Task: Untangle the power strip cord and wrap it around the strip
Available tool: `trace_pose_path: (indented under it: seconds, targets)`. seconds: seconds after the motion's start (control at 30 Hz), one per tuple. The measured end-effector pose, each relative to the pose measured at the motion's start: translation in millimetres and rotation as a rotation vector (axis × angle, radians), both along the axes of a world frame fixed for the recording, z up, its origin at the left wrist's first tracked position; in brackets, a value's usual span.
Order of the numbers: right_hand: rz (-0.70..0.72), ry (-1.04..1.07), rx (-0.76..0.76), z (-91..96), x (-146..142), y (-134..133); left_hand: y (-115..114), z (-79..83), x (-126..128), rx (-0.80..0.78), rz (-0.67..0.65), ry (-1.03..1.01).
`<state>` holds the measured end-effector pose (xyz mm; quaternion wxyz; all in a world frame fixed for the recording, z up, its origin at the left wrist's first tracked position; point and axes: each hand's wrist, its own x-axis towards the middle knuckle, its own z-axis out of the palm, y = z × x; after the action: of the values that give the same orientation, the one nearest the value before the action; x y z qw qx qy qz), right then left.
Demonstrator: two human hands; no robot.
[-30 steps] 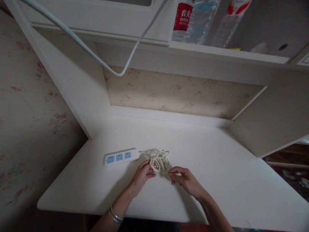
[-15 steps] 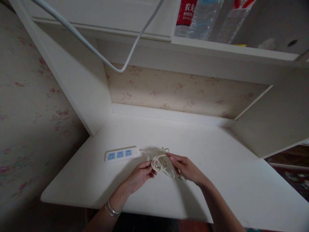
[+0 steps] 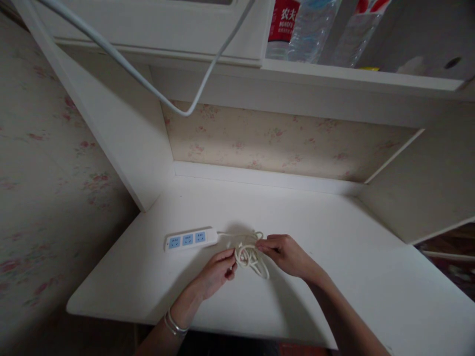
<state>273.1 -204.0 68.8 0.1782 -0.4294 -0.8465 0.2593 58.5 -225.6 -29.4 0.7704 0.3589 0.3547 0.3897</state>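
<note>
A white power strip [image 3: 191, 239] with three blue socket faces lies on the desk, left of my hands. Its white cord [image 3: 249, 256] runs right from the strip into a loose, tangled bundle of loops. My left hand [image 3: 219, 269] pinches the left side of the bundle between thumb and fingers. On the bundle's upper right, my right hand [image 3: 284, 252] is closed with the fingertips gripping a strand of the cord. The plug end does not show clearly.
The white desk [image 3: 304, 212] has a raised back strip and side panels. A shelf above holds plastic bottles [image 3: 309, 32]. A thick white cable [image 3: 148, 84] hangs down in front of the shelf. The desk's front edge lies below my forearms.
My right hand has curled more tightly around a strand. The cord loops have shifted and spread a little, and the plug seen near my right hand no longer shows.
</note>
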Motion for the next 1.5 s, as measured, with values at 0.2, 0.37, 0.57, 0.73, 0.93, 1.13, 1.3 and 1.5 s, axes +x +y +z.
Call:
trace_pose_path:
  seconds: [0.2, 0.37, 0.57, 0.73, 0.93, 1.13, 1.3, 1.5]
  targets:
    - [0.023, 0.001, 0.003, -30.8, -27, 0, 7, -0.4, 10, 0.016, -0.005, 0.037]
    - [-0.085, -0.06, 0.111, -47.1, -40, 6, 15, -4.1, 14, 0.096, 0.126, -0.066]
    - [-0.203, -0.201, 0.348, -40.2, -37, 3, 16, -7.0, 9, 0.029, 0.192, -0.211]
    - [-0.374, -0.129, 0.434, -59.4, -52, -30, 14, -11.5, 8, -0.027, 0.237, -0.265]
    - [-0.45, -0.087, 0.377, -87.1, -67, -53, 13, -15.8, 7, -0.057, 0.229, -0.311]
    - [-0.456, -0.003, 0.244, -79.0, -60, -38, 12, -13.3, 5, -0.047, 0.186, -0.343]
    - [-0.586, -0.031, 0.257, -68.6, -58, -28, 8, -6.6, 15, -0.082, 0.205, -0.317]
    - [-0.801, -0.13, 0.213, -62.9, -54, -17, 10, 1.1, 23, -0.07, 0.14, -0.241]
